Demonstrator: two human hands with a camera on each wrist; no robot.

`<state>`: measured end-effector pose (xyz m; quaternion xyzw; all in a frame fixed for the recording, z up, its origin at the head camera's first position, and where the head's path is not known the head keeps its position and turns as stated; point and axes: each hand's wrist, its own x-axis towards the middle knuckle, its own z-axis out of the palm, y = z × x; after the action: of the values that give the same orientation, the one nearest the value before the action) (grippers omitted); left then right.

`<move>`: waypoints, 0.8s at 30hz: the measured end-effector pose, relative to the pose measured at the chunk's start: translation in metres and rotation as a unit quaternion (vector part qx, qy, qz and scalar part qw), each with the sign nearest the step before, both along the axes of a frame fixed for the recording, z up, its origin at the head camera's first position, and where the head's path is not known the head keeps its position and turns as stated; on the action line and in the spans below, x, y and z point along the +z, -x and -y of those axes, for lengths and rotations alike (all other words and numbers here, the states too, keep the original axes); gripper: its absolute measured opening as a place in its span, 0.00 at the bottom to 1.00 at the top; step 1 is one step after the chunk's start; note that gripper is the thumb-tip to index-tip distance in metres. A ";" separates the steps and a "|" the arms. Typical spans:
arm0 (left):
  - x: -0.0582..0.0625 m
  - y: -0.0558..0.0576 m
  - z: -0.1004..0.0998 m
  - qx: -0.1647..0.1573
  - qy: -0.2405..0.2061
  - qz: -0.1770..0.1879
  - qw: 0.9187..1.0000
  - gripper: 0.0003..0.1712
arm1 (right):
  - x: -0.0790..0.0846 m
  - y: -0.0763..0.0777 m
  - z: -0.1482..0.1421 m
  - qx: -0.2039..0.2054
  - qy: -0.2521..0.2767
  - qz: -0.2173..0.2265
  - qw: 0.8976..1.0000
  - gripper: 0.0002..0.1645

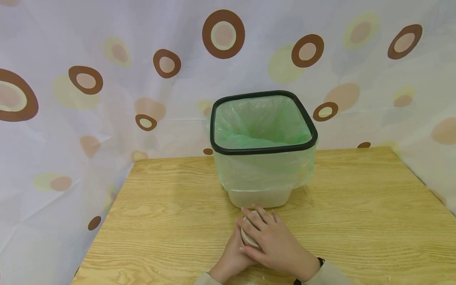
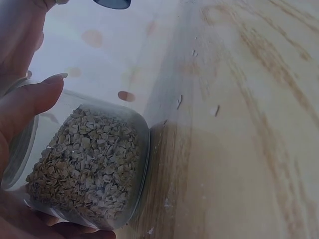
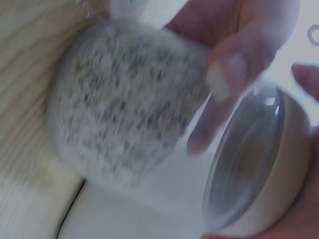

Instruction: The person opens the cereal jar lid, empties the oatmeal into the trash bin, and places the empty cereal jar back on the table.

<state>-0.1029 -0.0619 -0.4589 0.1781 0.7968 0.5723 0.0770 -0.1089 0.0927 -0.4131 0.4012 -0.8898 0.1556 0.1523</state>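
Observation:
A clear jar (image 2: 89,164) of dry oat flakes stands at the table's front, just before the bin. My left hand (image 1: 233,253) grips it round the side, thumb and fingers wrapped about its upper part. Over the jar's mouth my right hand (image 1: 279,245) holds a round beige lid (image 1: 249,237), fingers spread across its top and curled to the rim. In the right wrist view the lid (image 3: 279,174) sits at a slant to the jar (image 3: 124,104), its greyish inner face showing. The oats fill the lower part of the jar.
A white bin (image 1: 260,198) lined with a pale green bag (image 1: 263,170) stands behind the hands, with a black rim (image 1: 263,150) clamping the bag. Small flakes (image 2: 179,102) lie on the wooden table (image 1: 160,221). A spotted cloth (image 1: 107,130) hangs behind.

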 end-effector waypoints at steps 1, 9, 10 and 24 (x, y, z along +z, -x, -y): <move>0.000 0.001 -0.001 -0.002 0.020 -0.014 1.000 0.57 | 0.001 -0.001 0.002 -0.013 -0.006 0.004 1.000 0.32; 0.001 0.003 -0.002 -0.001 0.048 -0.044 0.998 0.54 | -0.002 -0.010 0.019 -0.125 -0.009 0.005 0.992 0.29; 0.000 0.003 -0.002 0.000 0.043 -0.044 0.998 0.53 | -0.003 -0.011 0.020 -0.129 -0.006 -0.002 0.992 0.29; -0.001 0.003 -0.001 0.001 0.063 -0.088 0.994 0.52 | -0.013 -0.003 0.018 -0.093 0.032 -0.094 0.991 0.25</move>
<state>-0.1056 -0.0607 -0.4601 0.2217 0.8349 0.5035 0.0166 -0.1054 0.0750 -0.4262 0.3244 -0.8997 0.1306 0.2613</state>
